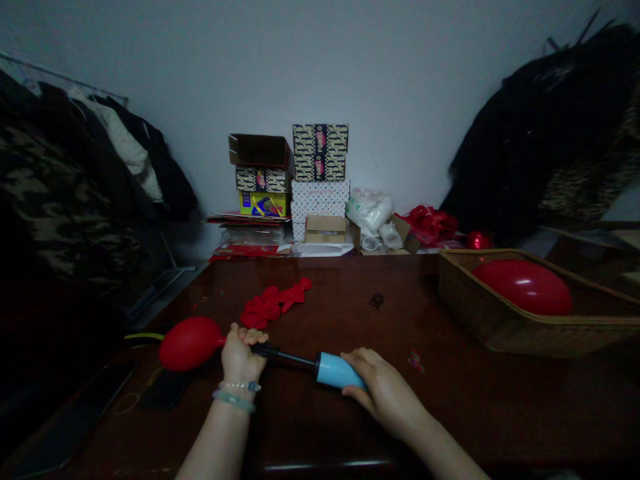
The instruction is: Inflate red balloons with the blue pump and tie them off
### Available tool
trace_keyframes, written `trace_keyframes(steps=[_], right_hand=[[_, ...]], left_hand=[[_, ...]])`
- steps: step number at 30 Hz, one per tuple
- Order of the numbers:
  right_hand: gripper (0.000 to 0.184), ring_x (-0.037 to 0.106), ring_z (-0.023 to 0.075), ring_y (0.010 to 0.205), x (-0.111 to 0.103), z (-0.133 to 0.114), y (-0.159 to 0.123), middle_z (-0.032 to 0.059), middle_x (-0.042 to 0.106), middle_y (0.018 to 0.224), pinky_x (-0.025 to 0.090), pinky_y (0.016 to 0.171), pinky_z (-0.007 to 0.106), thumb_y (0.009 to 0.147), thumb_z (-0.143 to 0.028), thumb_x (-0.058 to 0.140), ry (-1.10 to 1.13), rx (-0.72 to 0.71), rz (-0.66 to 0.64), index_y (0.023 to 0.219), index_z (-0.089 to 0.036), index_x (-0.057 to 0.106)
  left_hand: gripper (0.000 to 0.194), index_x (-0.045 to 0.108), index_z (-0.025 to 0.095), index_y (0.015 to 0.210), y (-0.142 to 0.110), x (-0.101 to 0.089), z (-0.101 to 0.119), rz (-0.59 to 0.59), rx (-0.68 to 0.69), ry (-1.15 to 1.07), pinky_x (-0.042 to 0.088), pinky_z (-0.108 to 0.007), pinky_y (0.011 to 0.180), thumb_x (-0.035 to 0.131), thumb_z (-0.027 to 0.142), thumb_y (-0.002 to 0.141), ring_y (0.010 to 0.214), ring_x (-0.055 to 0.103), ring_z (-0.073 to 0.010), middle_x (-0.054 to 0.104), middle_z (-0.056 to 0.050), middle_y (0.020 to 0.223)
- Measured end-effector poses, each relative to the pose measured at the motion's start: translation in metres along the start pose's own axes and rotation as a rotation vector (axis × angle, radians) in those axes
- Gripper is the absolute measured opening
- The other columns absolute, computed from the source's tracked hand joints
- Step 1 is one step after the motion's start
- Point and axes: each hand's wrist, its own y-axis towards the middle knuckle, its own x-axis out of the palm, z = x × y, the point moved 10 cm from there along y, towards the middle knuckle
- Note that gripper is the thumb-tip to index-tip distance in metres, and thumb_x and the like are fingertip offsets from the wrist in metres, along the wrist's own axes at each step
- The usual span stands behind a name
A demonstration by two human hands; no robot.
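My left hand is closed around the neck of a partly inflated red balloon and the black nozzle end of a hand pump. The balloon bulges out to the left of that hand. My right hand grips the light blue barrel of the balloon pump, and a length of black rod shows between the two hands. Beyond my left hand lies a pile of flat red balloons on the dark brown table. Where the balloon meets the nozzle is hidden by my fingers.
A wicker basket on the right holds a big inflated red balloon. Rubber bands and a dark coil lie on the tabletop. Dark flat phone-like objects sit at left. Stacked boxes stand against the wall.
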Motion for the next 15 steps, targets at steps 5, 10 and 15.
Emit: trace_keyframes(steps=[5, 10, 15], right_hand=[[0.048, 0.056, 0.0278, 0.108, 0.009, 0.000, 0.000, 0.0130, 0.061, 0.120, 0.046, 0.099, 0.041, 0.088, -0.028, 0.062, -0.067, 0.029, -0.034, 0.133, -0.014, 0.054], [0.048, 0.055, 0.0283, 0.110, 0.012, 0.003, -0.001, 0.0130, 0.060, 0.122, 0.045, 0.100, 0.042, 0.088, -0.026, 0.061, -0.119, 0.035, -0.020, 0.134, -0.015, 0.052], [0.047, 0.055, 0.0279, 0.110, 0.007, 0.007, -0.001, 0.0130, 0.060, 0.122, 0.046, 0.100, 0.043, 0.088, -0.024, 0.061, -0.144, 0.035, 0.003, 0.134, -0.015, 0.052]], left_hand=[[0.040, 0.030, 0.019, 0.059, 0.004, -0.009, -0.009, 0.032, -0.013, 0.000, 0.029, -0.022, 0.040, 0.034, 0.024, 0.099, 0.031, 0.030, -0.0058, 0.029, 0.008, 0.040], [0.040, 0.029, 0.020, 0.059, 0.002, -0.014, -0.017, 0.054, -0.018, -0.014, 0.029, -0.021, 0.040, 0.032, 0.026, 0.099, 0.031, 0.030, -0.0061, 0.028, 0.008, 0.040], [0.040, 0.030, 0.020, 0.059, -0.003, -0.009, -0.019, 0.035, -0.004, -0.027, 0.030, -0.021, 0.041, 0.035, 0.026, 0.098, 0.032, 0.031, -0.0062, 0.029, 0.008, 0.041]])
